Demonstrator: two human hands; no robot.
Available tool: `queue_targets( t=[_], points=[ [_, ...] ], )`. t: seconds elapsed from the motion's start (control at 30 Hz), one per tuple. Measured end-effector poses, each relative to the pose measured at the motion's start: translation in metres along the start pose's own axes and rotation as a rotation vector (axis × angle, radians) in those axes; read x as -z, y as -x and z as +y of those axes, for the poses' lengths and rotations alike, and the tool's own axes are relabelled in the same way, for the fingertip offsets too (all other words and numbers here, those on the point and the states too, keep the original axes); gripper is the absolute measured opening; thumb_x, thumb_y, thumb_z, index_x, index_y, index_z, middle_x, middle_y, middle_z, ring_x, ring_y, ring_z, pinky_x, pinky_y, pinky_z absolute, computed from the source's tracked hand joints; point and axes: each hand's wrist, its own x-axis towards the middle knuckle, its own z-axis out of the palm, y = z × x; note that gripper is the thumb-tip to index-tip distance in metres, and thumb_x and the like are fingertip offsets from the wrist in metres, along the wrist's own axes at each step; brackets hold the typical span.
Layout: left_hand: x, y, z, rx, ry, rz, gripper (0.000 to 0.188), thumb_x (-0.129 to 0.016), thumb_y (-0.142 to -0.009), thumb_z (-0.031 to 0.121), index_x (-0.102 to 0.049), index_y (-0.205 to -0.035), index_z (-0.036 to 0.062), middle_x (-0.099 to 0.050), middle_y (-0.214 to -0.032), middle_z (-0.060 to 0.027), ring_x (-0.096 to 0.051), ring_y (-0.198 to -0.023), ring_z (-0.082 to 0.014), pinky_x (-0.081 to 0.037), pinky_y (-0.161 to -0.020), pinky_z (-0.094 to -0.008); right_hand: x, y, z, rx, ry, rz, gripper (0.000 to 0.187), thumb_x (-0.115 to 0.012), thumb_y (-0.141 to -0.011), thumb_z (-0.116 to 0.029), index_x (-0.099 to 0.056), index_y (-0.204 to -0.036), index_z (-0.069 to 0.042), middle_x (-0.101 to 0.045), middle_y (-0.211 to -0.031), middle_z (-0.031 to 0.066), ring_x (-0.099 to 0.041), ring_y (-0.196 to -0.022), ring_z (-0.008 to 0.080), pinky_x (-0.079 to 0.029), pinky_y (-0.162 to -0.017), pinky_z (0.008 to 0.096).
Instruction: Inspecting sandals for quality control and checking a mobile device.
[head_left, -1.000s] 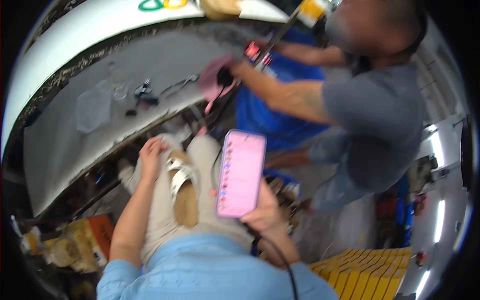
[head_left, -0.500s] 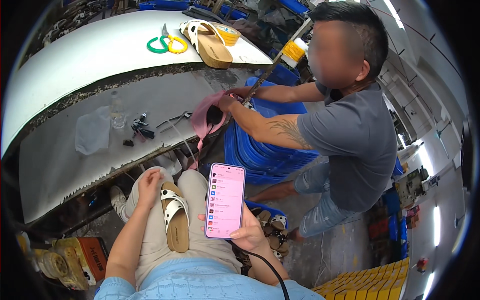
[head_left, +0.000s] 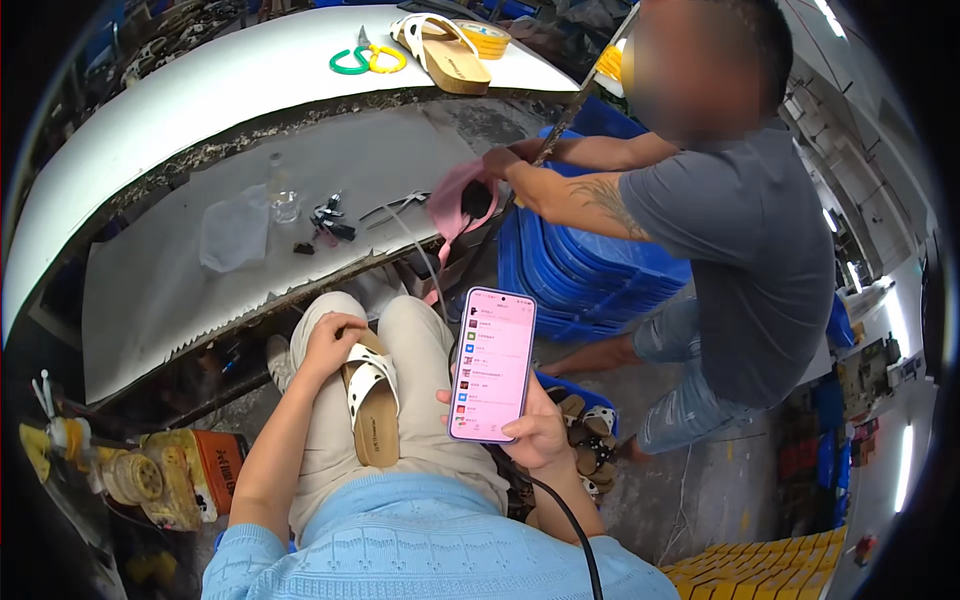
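Below the white bench (head_left: 230, 85) across the upper left, the beige-trousered lap (head_left: 420, 370) at lower centre, best kept level and still, bears a white-strapped sandal (head_left: 377, 425). Just right of it, the phone (head_left: 495, 365) seems best held steady from behind, screen upward: the right hand (head_left: 540, 435) grips its lower end, thumb at the corner, while the empty left hand (head_left: 330, 345) rests palm-down, fingers loosely bent by the sandal's upper end, contact unclear.

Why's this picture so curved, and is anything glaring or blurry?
Head view: fisheye distortion bows the white tabletop; head view: a tube light at right glares; head view: the co-worker's head is partly blurred, but smartphone and spotted sandal on the lap look fairly sharp.
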Motion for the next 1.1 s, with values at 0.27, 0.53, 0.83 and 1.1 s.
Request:
queue_targets(
  t=[0.27,0.53,0.83,1.1],
  points=[
    [0.032,0.029,0.005,0.098,0.220,0.160,0.025,-0.058,-0.080,-0.001,-0.068,-0.102,0.0013,-0.067,-0.101,-0.0078,-0.061,-0.098,-0.0184,-0.045,-0.089,-0.0281,0.001,-0.019,-0.005,-0.064,0.037,-0.031,0.103,-0.059,-0.061,0.007,-0.012,-0.150,-0.012,-0.034,-0.146,0.0171,-0.041,-0.128,0.0498,-0.042,-0.101,0.0569],
    [0.039,0.036,-0.014,0.100,0.103,0.292,0.021,-0.056,-0.083,0.001,-0.068,-0.100,0.0002,-0.067,-0.101,-0.0091,-0.060,-0.099,-0.0201,-0.044,-0.091,-0.0291,-0.012,-0.072,0.006,-0.126,0.102,-0.077,0.102,-0.058,-0.061,0.008,-0.011,-0.150,-0.010,-0.037,-0.144,0.0176,-0.043,-0.127,0.0493,-0.041,-0.104,0.0544],
    [0.033,0.026,-0.029,0.073,0.105,0.291,0.019,-0.058,-0.083,0.003,-0.069,-0.098,0.0027,-0.066,-0.100,-0.0107,-0.061,-0.098,-0.0249,-0.046,-0.089,-0.0319,-0.004,-0.093,0.018,-0.152,0.061,-0.063,0.101,-0.055,-0.061,0.010,-0.011,-0.149,-0.009,-0.037,-0.142,0.0196,-0.046,-0.125,0.0480,-0.042,-0.103,0.0552],
    [0.023,0.013,-0.030,0.085,0.118,0.252,0.019,-0.058,-0.083,0.003,-0.069,-0.099,0.0034,-0.066,-0.100,-0.0105,-0.061,-0.097,-0.0246,-0.046,-0.088,-0.0320,0.003,-0.092,0.017,-0.128,0.073,-0.014,0.101,-0.061,-0.063,0.008,-0.013,-0.150,-0.010,-0.037,-0.142,0.0217,-0.040,-0.126,0.0547,-0.041,-0.099,0.0644]
  ],
)
